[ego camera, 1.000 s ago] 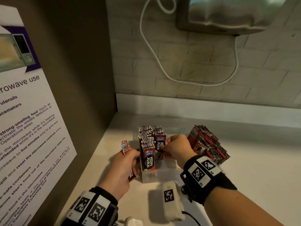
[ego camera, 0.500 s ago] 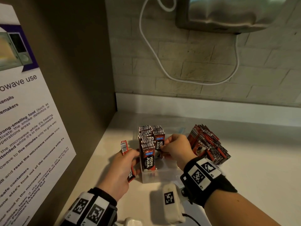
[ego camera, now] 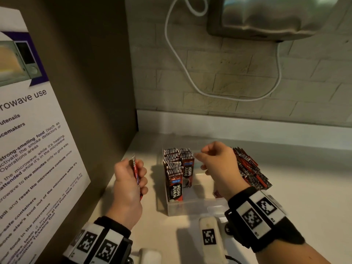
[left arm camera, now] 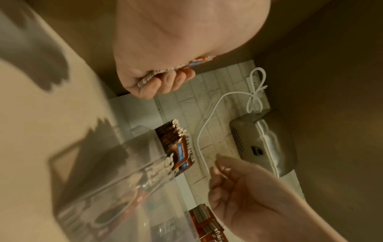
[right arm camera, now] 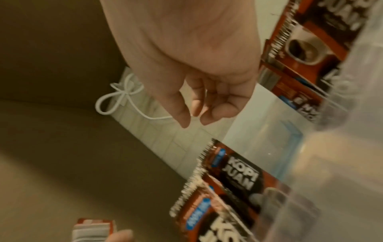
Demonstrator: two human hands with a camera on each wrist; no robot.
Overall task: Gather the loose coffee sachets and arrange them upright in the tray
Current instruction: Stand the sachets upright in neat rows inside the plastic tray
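Note:
A clear plastic tray (ego camera: 192, 207) sits on the white counter with red-and-black coffee sachets (ego camera: 176, 169) standing upright along its left side. My left hand (ego camera: 136, 175) hovers left of the tray and grips a thin stack of sachets (ego camera: 135, 171) edge-on; the left wrist view shows its fingers (left arm camera: 165, 81) curled round the stack of sachets (left arm camera: 157, 74). My right hand (ego camera: 206, 159) hangs above the tray's right half, its fingers (right arm camera: 186, 113) loosely curled and holding nothing. A leaning pile of loose sachets (ego camera: 251, 168) lies right of the tray, partly hidden by my right wrist.
A brown side panel with a microwave-use poster (ego camera: 28, 140) closes off the left. A white cable (ego camera: 179, 60) and a metal appliance (ego camera: 266, 18) hang on the brick wall behind. A white tagged device (ego camera: 209, 239) lies in front of the tray.
My right hand has let go of the sachet it was setting in the tray and lifted up and away to the right. My left hand has risen slightly with its stack.

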